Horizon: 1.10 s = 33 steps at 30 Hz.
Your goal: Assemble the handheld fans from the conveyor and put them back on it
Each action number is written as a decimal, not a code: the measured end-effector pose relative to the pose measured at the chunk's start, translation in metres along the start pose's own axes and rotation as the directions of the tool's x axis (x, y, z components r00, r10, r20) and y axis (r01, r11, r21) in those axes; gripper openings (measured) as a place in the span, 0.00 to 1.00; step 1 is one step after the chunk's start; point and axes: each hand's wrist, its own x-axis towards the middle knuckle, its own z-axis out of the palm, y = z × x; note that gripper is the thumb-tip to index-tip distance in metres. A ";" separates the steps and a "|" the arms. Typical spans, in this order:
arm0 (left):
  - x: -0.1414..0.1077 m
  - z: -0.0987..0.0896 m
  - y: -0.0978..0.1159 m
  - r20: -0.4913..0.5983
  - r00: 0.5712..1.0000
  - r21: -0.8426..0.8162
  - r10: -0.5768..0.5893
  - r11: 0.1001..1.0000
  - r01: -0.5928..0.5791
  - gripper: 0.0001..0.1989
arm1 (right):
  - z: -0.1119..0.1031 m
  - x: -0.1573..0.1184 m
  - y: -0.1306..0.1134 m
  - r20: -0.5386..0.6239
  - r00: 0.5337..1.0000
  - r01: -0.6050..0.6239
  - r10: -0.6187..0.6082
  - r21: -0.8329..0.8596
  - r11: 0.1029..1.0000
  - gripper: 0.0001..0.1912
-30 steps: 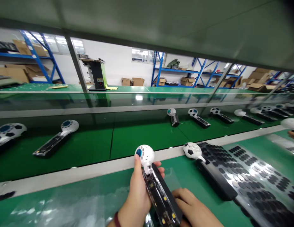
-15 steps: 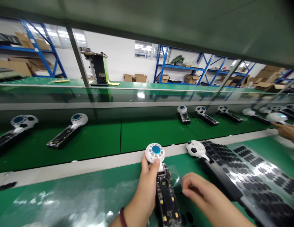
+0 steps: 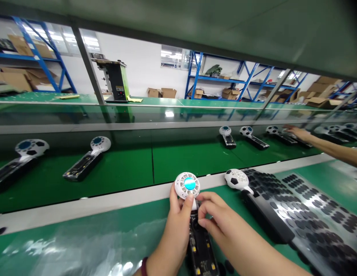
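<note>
My left hand (image 3: pixel 178 220) is wrapped round the neck of a handheld device, its thumb just under the white round head (image 3: pixel 187 185) with a blue centre. Below the head, the black body with a see-through cover (image 3: pixel 201 249) points toward me. The fingers of my right hand (image 3: pixel 217 214) are pinched together at the top of that body, touching it; whatever they may hold is too small to make out. A second device with a football-patterned head (image 3: pixel 236 179) lies to the right, beside sheets of black round stickers (image 3: pixel 299 207).
Several similar devices, one with a blue-centred head (image 3: pixel 100 144), lie on the green conveyor belt (image 3: pixel 172 153). At the right another person's hand (image 3: pixel 299 133) reaches over the belt to a device. Clear plastic film (image 3: pixel 89 241) covers the bench at left. A shelf hangs overhead.
My right hand has moved left onto the device body, its fingers now pinched there. The belt devices have shifted slightly right. The other person's hand has reached farther over the belt.
</note>
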 end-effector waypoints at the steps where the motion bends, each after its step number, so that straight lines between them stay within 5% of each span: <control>1: -0.001 0.000 0.001 -0.009 1.000 0.002 -0.004 1.000 0.004 0.30 | 0.000 0.000 0.000 0.002 1.000 0.001 -0.001 -0.007 1.000 0.08; 20: -0.001 -0.002 0.002 0.055 0.998 0.075 -0.023 0.997 0.019 0.31 | 0.005 -0.001 0.001 0.030 0.997 -0.072 0.071 0.038 0.997 0.09; 33: 0.000 0.001 -0.001 -0.046 0.999 0.079 -0.005 0.997 0.008 0.30 | 0.007 -0.001 0.006 0.027 0.998 -0.052 0.051 0.050 0.997 0.08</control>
